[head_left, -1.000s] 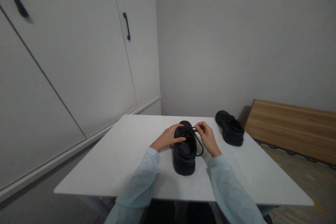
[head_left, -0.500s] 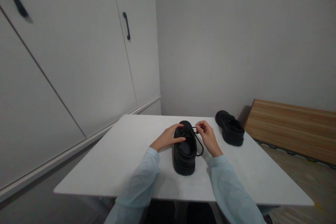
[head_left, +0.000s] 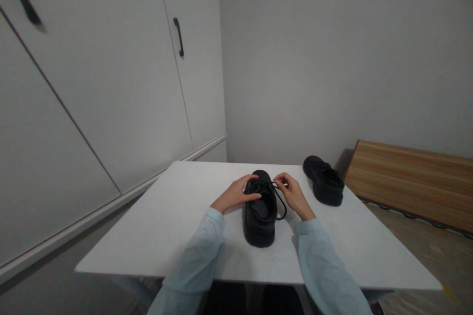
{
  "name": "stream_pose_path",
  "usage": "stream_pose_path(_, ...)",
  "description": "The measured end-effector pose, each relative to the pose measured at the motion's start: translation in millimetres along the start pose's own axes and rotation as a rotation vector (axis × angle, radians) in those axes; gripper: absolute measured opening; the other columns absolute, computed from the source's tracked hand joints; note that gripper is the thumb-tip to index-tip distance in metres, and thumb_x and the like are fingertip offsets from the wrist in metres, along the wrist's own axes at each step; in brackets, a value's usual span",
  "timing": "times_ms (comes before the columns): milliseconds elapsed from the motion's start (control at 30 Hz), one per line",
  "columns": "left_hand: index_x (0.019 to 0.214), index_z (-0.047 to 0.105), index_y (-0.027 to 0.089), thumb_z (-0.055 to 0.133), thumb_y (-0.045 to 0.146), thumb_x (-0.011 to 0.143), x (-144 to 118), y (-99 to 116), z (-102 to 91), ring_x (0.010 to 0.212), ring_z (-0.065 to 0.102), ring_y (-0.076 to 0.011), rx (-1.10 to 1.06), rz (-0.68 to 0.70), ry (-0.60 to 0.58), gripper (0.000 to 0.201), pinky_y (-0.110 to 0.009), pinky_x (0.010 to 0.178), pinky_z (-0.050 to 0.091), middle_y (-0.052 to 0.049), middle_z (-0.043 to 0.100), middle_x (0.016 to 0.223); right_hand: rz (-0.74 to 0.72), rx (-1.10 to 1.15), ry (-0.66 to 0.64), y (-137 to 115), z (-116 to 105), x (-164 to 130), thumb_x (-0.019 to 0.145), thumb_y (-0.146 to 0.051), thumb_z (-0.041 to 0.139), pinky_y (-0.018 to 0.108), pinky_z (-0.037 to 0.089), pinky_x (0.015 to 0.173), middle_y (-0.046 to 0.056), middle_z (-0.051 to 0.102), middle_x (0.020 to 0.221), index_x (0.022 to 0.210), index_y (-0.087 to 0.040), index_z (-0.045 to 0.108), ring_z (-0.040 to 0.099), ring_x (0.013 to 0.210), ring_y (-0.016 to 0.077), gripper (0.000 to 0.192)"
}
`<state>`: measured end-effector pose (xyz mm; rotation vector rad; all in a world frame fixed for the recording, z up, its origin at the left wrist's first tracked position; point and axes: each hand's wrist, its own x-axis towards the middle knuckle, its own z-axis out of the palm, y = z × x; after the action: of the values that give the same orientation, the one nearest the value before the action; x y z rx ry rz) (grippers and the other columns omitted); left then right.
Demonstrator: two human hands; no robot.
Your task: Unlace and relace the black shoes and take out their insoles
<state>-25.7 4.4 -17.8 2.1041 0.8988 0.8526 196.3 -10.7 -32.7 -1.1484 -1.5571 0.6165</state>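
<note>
A black shoe stands upright on the white table, toe pointing away from me and heel near. My left hand grips its left side, fingers over the upper near the toe and thumb at the opening. At the shoe's right side, my right hand pinches a black shoelace between thumb and fingertips. Below that hand a loop of lace hangs down beside the shoe onto the table. The fingers partly hide the eyelets.
A second black shoe stands at the table's far right edge. The white table reaches close to a grey wall. White cabinets with black handles rise on the left. A wooden panel leans at the right, beyond the table.
My right hand has shifted very slightly toward the shoe, and the lace at its fingertips lies lower and less taut. My left hand and both shoes have stayed in place.
</note>
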Motion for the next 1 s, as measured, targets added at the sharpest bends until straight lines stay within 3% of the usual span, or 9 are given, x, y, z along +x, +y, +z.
stream_pose_path(367,0.124,0.053,0.023,0.070,0.042,0.072,-0.6,0.7,-0.6,0.123,0.049,-0.0249,-0.004,-0.003,0.007,0.058,-0.040,0.105,0.038,-0.008,0.054,0.133,0.020,-0.138,-0.027,3.4,-3.8,0.1,0.073,-0.036,0.061,0.029,0.041,0.058,0.002,0.062,0.064,0.076,-0.018,0.069,0.052,0.059,0.0164,0.020)
stream_pose_path(800,0.125,0.053,0.022,0.069,0.043,0.072,-0.8,1.6,-1.6,0.123,0.049,-0.0249,0.004,-0.003,-0.002,0.059,-0.039,0.105,0.038,-0.008,0.053,0.133,0.068,-0.196,0.011,9.7,-6.1,-0.3,0.067,-0.034,0.065,0.032,0.044,0.062,0.004,0.065,0.064,0.066,-0.018,0.068,0.058,0.063,0.0192,0.016)
stream_pose_path(1000,0.125,0.053,0.023,0.070,0.043,0.072,-0.2,0.7,-1.4,0.123,0.049,-0.0252,0.009,-0.011,0.004,0.059,-0.040,0.105,0.038,-0.008,0.054,0.133,0.084,-0.285,0.161,9.8,-5.6,-1.5,0.061,-0.031,0.064,0.032,0.044,0.064,0.003,0.061,0.064,0.058,-0.019,0.063,0.057,0.065,0.0190,0.013)
